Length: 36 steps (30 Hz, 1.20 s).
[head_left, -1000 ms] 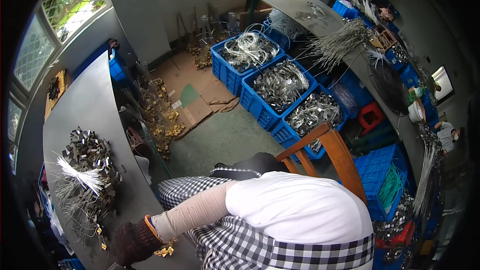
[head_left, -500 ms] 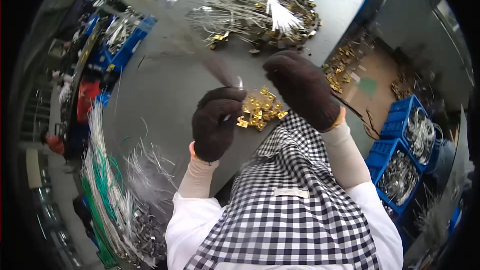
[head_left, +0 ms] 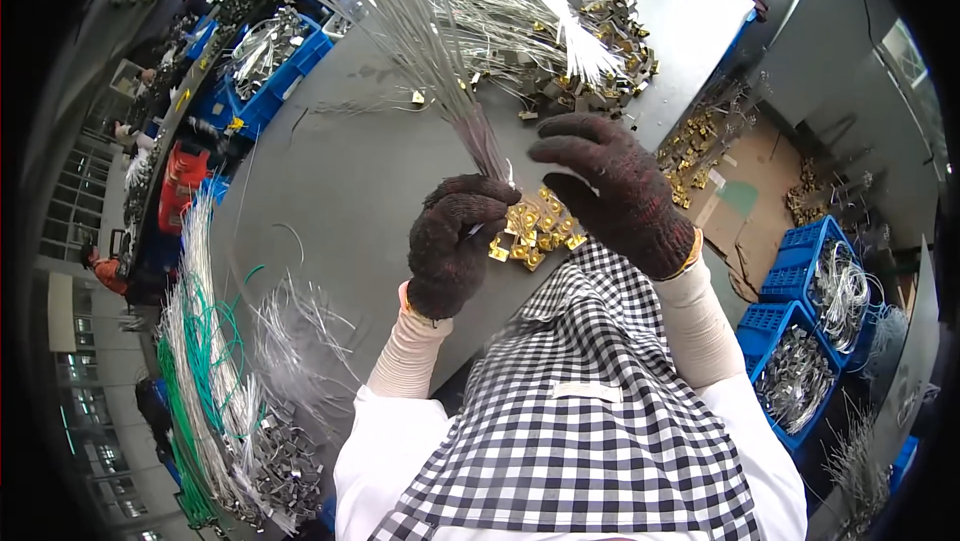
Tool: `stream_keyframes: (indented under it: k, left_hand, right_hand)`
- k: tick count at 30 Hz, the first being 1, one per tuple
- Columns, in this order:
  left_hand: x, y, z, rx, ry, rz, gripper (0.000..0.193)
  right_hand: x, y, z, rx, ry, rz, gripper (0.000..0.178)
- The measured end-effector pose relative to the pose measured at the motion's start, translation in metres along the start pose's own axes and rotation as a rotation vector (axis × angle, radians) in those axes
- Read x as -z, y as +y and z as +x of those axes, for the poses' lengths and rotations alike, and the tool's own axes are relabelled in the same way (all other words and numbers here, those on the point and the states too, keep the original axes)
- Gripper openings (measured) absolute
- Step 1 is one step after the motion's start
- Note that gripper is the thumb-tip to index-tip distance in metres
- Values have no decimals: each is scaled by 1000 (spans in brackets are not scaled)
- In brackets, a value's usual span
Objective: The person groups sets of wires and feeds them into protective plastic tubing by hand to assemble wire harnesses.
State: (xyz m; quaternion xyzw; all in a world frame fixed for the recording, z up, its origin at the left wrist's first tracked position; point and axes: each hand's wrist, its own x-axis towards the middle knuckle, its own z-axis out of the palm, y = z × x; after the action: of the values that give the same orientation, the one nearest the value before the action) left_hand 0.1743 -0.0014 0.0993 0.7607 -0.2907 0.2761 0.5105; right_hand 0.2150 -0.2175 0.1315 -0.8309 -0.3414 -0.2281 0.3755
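My left hand (head_left: pixel 455 246), in a dark knitted glove, is closed around a bundle of thin grey wires (head_left: pixel 455 71). The wires fan out away from me toward the far left, over the table. At the bundle's near end, just right of my left fingers, sits a cluster of small gold-coloured metal pieces (head_left: pixel 540 231); whether every piece is fixed to a wire I cannot tell. My right hand (head_left: pixel 620 191), gloved alike, hovers to the right of the bundle. Its fingers are bent but apart, and nothing shows in them.
On the grey table (head_left: pixel 330 181), a wire pile with white strands (head_left: pixel 565 26) lies beside dark metal pieces (head_left: pixel 610 41). White and green wires (head_left: pixel 215 341) lie at the left edge. Blue crates (head_left: pixel 795 371) stand at right, another blue crate (head_left: pixel 265 81) at far left.
My right hand's fingers have spread apart. The wire bundle, smeared by motion before, now shows sharply in my left hand. The whole view has shifted slightly.
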Motion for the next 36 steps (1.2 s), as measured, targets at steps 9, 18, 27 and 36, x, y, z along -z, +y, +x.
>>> stream_keyframes:
  k: [9, 18, 27, 36]
  left_hand:
    - [0, 10, 2, 13, -118, 15, 23]
    - [-15, 17, -10, 80, 37, -40, 16]
    - [-19, 21, -3, 120, 168, 229, 15]
    - [-10, -7, -49, 168, 385, 335, 14]
  right_hand:
    - [-1, -10, 2, 45, -219, 144, 15]
    - [-7, -23, -12, -9, -206, 44, 21]
    - [-7, 0, -1, 96, -199, -127, 16]
    - [-24, 47, -10, 100, -31, 46, 16]
